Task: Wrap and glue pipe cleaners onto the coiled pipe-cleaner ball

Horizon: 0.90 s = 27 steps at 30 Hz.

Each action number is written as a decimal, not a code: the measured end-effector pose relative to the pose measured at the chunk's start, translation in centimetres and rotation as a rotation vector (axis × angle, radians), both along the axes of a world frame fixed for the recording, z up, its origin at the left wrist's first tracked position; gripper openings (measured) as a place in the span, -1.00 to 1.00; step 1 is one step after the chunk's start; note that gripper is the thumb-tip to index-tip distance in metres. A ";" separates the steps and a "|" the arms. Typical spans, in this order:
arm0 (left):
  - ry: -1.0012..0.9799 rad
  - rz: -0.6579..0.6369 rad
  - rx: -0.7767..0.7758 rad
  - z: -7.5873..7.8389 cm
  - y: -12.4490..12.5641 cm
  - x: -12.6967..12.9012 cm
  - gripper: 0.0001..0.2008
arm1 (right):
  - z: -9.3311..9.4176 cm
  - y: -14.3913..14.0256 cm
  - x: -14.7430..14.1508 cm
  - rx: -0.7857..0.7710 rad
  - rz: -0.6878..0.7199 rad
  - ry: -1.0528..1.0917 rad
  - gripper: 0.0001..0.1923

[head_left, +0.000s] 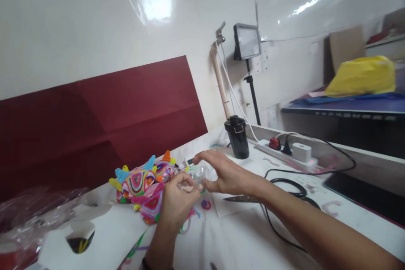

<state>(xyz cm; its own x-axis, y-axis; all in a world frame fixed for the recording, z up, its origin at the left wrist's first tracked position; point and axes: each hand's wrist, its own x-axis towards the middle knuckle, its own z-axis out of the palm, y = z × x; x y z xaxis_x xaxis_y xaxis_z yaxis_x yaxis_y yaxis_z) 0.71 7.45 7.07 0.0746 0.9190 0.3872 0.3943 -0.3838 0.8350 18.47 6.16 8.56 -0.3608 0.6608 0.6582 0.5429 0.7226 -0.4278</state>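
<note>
The left hand (177, 200) pinches a small clear, shiny piece (194, 177), apparently plastic wrap or a little bag, between thumb and fingers. The right hand (223, 173) hovers just over it with fingers spread and loosely curved, its fingertips near the piece; I cannot tell whether it actually grips anything. The piece is held a little above the white worktop (253, 236), near the middle of it toward the back edge, just beside the colourful quilled-paper figures (142, 183).

Judging from this, the see-through piece looks thin and slippery, so a light pinch could let it slide out and drop among the loose paper coils (205, 204) below. The figures, tight rolled strips with small spikes, sit touching the left hand's knuckles; a nudge could crush a spike or push them toward the red paper sheet (104, 118) behind. The scissors (243, 198) lie under the right forearm, with a black cable (284, 185) looping there, so a dropped wrist could snag either
</note>
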 end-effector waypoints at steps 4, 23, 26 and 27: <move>0.032 -0.006 0.014 0.0 -0.2 0.1 -0.85 | 0.7 0.5 0.5 -0.141 0.192 -0.077 -0.45; 0.029 -0.127 -0.149 0.1 -0.1 0.2 -0.84 | -0.3 0.7 0.2 -0.262 0.329 0.098 -0.51; -0.041 -0.155 -0.231 -0.2 0.0 0.4 -0.80 | -0.4 0.8 0.4 -0.288 0.329 0.146 -0.51; -0.052 -0.156 -0.254 -0.2 0.0 0.4 -0.80 | -0.5 0.9 0.4 -0.303 0.344 0.171 -0.52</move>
<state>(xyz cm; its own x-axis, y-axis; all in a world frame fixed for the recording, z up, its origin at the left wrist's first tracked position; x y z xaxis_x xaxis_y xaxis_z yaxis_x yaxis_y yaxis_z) 1.11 7.46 6.83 0.2090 0.9659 0.1529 0.3011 -0.2123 0.9297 18.87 7.01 8.04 -0.4955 0.6935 0.5230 0.1987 0.6766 -0.7090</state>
